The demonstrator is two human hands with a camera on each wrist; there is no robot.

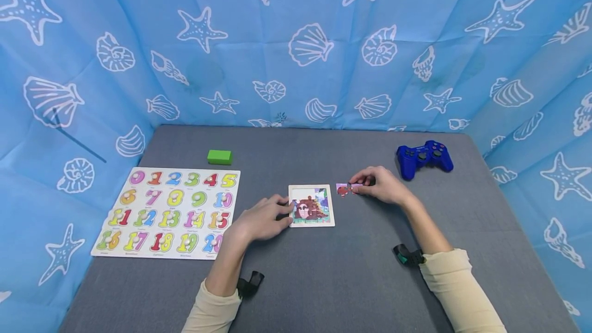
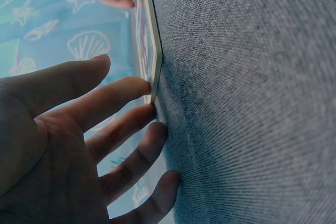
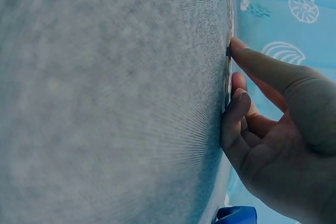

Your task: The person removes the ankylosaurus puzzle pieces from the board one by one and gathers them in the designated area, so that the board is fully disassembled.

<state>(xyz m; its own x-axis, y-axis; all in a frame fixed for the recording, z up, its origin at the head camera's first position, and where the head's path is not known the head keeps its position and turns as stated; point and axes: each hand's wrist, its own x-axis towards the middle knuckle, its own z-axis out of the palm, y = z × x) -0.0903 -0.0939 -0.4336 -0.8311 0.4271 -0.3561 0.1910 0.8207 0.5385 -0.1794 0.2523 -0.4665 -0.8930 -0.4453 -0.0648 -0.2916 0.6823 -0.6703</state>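
Note:
A small square jigsaw tray with a pale rim lies on the grey table, partly filled with picture pieces; its upper left shows bare. My left hand rests at the tray's left edge. In the left wrist view, the index fingertip touches the tray's edge, while the thumb stands apart from it. Just right of the tray, my right hand pinches a small jigsaw piece, largely covered by the fingers. Beside it lies a pink-and-red piece. In the right wrist view, the thumb and curled fingers are low at the tabletop.
A number peg board lies at the left, near the left forearm. Behind it sits a green block. A blue game controller rests beyond the right hand. Blue shell-patterned cloth hangs around the table's back and sides.

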